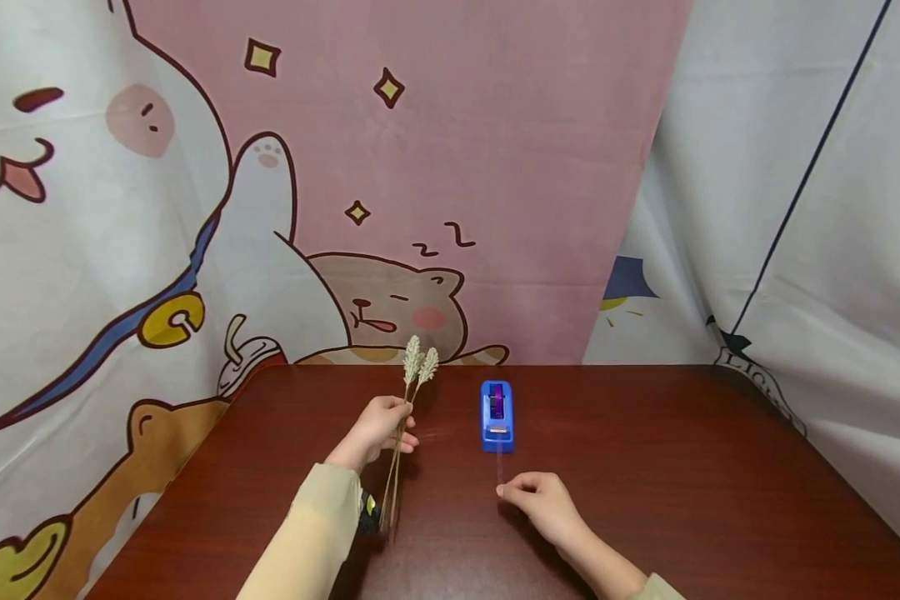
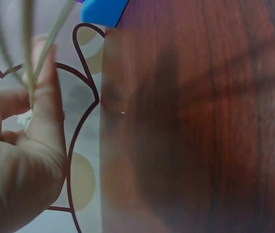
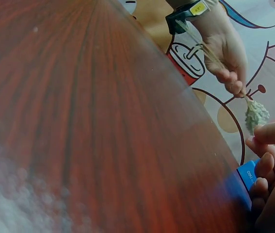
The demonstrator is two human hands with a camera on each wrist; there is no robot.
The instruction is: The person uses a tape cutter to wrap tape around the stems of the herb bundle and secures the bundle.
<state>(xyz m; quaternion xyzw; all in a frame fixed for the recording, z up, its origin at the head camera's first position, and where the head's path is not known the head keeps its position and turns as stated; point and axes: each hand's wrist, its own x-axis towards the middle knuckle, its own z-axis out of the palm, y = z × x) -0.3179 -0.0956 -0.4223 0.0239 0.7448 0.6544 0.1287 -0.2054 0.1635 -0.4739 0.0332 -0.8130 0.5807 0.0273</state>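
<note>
My left hand [image 1: 375, 429] pinches a small bunch of dried flower stems [image 1: 394, 475] between thumb and fingers, left of the table's middle. Their pale, fluffy heads [image 1: 413, 360] point up and away, and the stems trail down past the wrist. To the right stands a blue tape dispenser [image 1: 497, 437] with a purple-looking roll in it. From its front runs a thin strip of clear tape [image 1: 500, 468], whose near end my right hand [image 1: 543, 504] pinches between thumb and forefinger. The right wrist view shows the stems [image 3: 210, 53] across the left palm.
Everything sits over a dark red-brown wooden table [image 1: 682, 483]. Behind it hangs a cloth [image 1: 495, 167] printed with cartoon animals, reaching down to the table's back edge. A dark device [image 1: 370, 510] is strapped to the left wrist.
</note>
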